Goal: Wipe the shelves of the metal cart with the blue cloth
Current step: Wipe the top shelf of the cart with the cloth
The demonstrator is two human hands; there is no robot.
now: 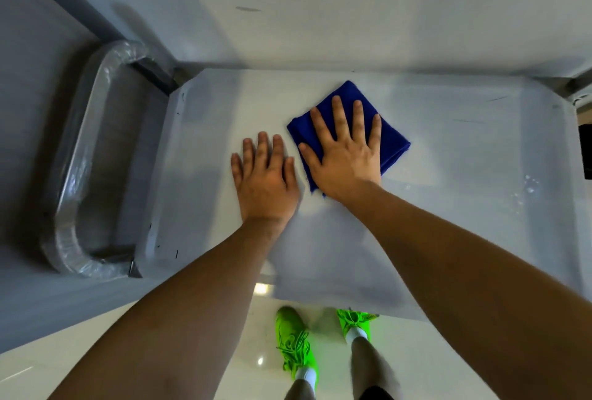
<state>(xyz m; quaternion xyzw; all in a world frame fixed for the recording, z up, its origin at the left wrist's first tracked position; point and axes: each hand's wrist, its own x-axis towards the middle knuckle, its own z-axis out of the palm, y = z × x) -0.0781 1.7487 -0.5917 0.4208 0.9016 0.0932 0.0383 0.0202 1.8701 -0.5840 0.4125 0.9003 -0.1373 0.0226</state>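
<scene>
I've got my right hand (pixel 344 156) spread flat, pressing the folded blue cloth (pixel 392 140) onto the cart's top shelf (pixel 464 143); just left of the cloth my left hand (pixel 264 180) lies open, bracing; cloth looks soft, light, likely to bunch; palm it mid-fold.

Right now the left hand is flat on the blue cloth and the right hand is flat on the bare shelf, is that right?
No, the hands are swapped. The head view shows the right hand flat on the blue cloth and the left hand flat on the bare shelf.
</scene>
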